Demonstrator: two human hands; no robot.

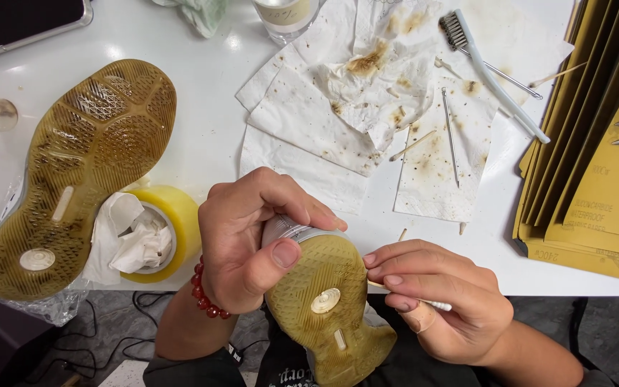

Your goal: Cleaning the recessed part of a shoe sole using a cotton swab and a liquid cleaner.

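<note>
While L hand (252, 240) grips shoe (324, 301), R hand (431, 297) pinches swab (435, 305).

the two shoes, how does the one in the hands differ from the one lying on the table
The held shoe is gripped sole-up by the left hand, with the right hand touching a thin stick to its sole edge; the shoe on the table lies untouched, sole-up on the white table. The held shoe is partly hidden by the hands, while the shoe on the table shows its whole sole. Both have yellowed, translucent patterned soles.
</note>
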